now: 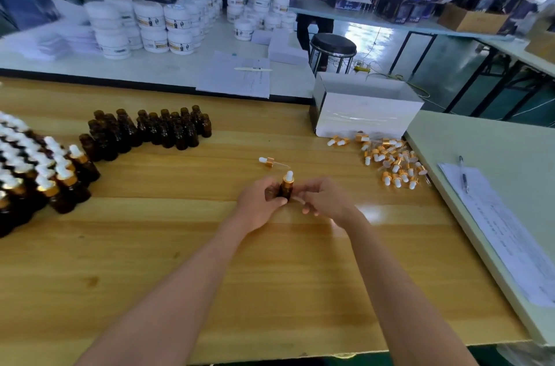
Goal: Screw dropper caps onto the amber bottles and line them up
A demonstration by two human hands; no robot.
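Over the worktop (180, 245), the left hand (260, 202) gripped a capped amber bottle (286, 189) upright, the right hand (326, 200) curled just beside it, its hold unclear.

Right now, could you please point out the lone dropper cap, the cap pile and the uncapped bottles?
lone dropper cap (269, 161): head view, gold collar.
cap pile (394, 163): head view, pile's middle.
uncapped bottles (156, 132): head view, cluster's middle.

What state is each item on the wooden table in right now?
held bottle: upright, capped, gripped by left hand.
right hand: fingers curled beside the bottle; grip unclear.
uncapped bottles: standing, open, clustered.
capped bottles: standing in rows.
single dropper cap: lying loose.
cap pile: loose, heaped.
white box: open on top.
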